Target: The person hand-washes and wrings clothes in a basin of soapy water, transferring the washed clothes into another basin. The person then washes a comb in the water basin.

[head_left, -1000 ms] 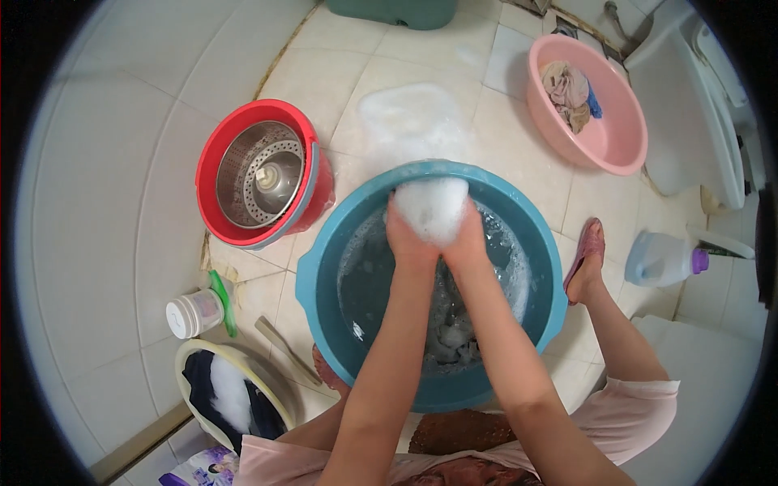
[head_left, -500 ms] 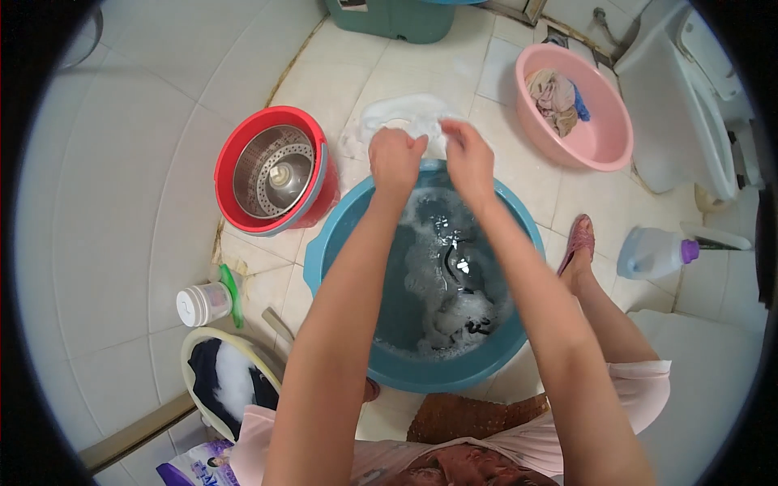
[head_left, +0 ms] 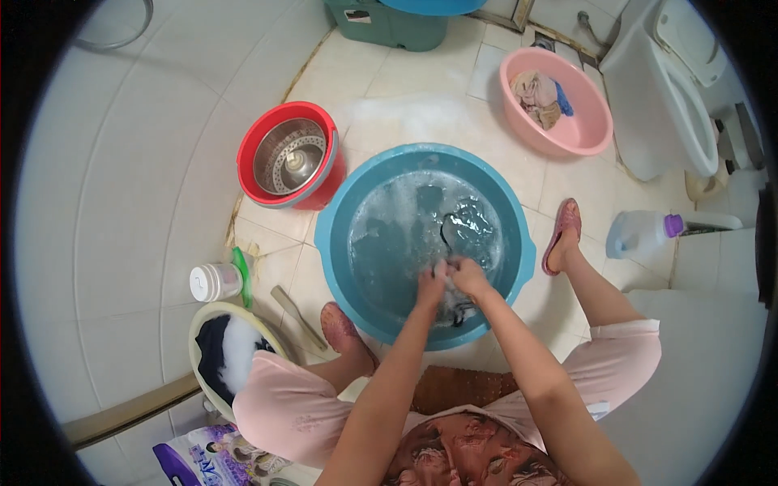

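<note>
Blue basin: sudsy water; dark item toward near edge, wetted, seemingly unrinsed. Left hand, right hand: close together beside it; whether gripping, cannot tell.

Light is even and fairly bright, whitening the tiled wall and throwing sharp glints off the water. Shadows are soft, with faint shading on the floor just beside the tub. The fingers look slightly blurred, and fine detail is soft overall. Fisheye distortion bows the wall's tile lines, and black vignetting swallows the corners and side edges.
</note>
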